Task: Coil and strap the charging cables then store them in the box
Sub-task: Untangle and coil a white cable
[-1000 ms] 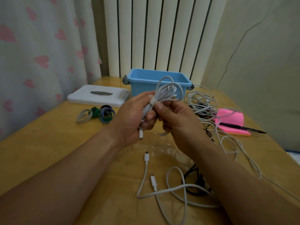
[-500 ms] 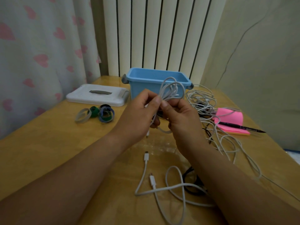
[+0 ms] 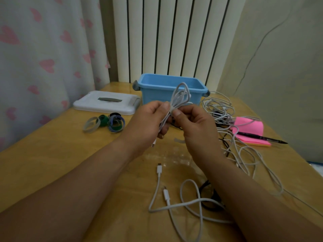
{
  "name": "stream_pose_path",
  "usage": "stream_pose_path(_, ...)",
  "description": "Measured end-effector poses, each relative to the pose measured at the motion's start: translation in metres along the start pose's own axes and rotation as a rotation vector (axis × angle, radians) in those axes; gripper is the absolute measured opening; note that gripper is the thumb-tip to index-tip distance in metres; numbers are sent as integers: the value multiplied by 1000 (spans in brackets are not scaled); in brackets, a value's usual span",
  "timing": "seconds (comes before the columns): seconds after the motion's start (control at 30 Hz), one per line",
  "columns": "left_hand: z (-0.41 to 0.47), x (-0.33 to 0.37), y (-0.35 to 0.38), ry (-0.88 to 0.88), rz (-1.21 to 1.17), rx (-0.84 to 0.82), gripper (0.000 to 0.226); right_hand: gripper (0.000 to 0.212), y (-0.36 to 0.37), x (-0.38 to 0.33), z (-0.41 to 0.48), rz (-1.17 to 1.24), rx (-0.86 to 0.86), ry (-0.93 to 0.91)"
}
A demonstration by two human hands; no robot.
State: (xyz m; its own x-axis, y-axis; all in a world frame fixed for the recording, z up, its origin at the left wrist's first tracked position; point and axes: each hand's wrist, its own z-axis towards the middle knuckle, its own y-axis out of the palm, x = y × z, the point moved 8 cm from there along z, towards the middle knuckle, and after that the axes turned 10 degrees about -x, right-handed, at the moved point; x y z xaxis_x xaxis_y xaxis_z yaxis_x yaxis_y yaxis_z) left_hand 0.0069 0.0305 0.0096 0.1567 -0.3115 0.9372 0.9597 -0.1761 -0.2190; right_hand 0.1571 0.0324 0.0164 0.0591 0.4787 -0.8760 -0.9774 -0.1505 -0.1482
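Glossy varnished wood table (image 3: 52, 154); smooth blue plastic box (image 3: 157, 95); matt white plastic lid (image 3: 104, 104).

No readable text, label, brand, number or sign on anything here.

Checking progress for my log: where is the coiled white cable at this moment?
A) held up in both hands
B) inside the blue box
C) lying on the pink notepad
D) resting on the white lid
A: the left hand and right hand both pinch the coiled white cable above the table, in front of the blue box.
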Motion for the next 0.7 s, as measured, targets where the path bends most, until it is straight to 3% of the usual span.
stream_pose_path(0.17, -4, 17, -1, 120, 321, -18, 14, 8, -2, -1, 1, 31, 33, 0)
stream_pose_path(0.23, -5, 20, 2, 155, 501, -20, 15, 8, -2, 2, 1, 17, 36, 22)
stream_pose_path(0.37, -5, 22, 2, 197, 724, 82, 6, 7, 1, 7, 1, -60, 48, 41)
stream_pose_path(0.53, -5, 23, 2, 203, 840, 95, 17, 10, 2, 10, 1, -52, 25, 44)
stream_pose_path(0.7, -1, 16, 0, 141, 693, 49, 27, 9, 2, 13, 1, -11, -3, 55)
